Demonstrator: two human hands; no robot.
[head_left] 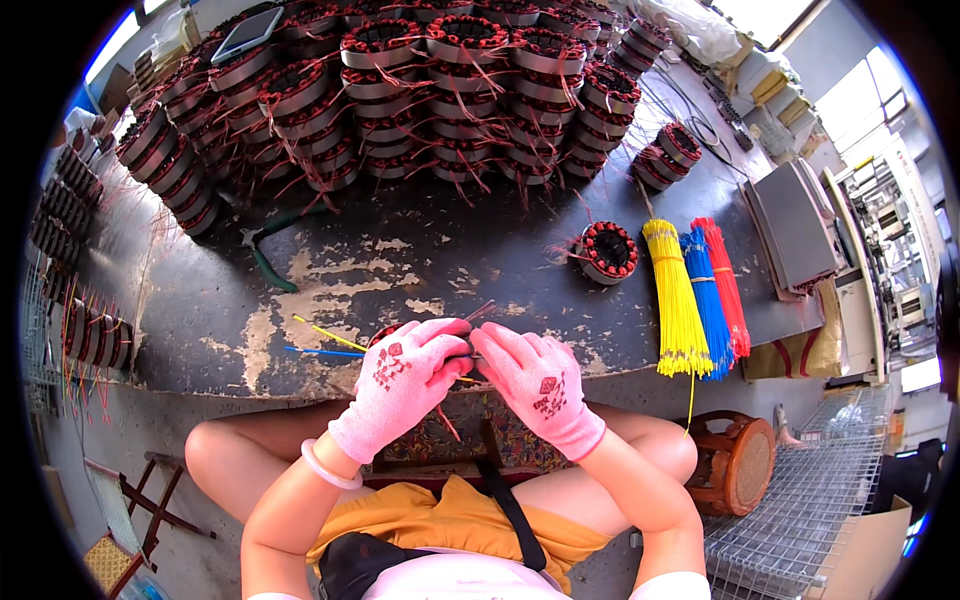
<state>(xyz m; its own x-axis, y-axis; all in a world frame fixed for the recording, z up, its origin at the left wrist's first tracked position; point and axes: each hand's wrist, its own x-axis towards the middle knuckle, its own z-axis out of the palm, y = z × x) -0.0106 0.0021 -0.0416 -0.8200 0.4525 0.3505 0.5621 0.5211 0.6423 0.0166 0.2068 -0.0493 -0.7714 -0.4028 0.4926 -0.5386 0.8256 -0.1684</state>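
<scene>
Both my hands wear pink gloves with a dark red print and meet at the table's near edge. My left hand (405,375) is closed over a motor stator with red windings (385,333), mostly hidden beneath the glove. A yellow wire (328,331) and a blue wire (322,351) stick out to its left. The fingers of my right hand (535,385) are pressed together against the left fingertips. Thin reddish wires (484,309) poke up from between the fingertips; the pinch itself is mostly covered.
Tall stacks of stators (465,90) fill the table's far side, with a tablet (246,35) on top. One stator (608,252) sits alone near yellow (676,300), blue (706,305) and red wire bundles (722,285). Green-handled pliers (268,262) lie left. A wooden stool (738,462) stands right.
</scene>
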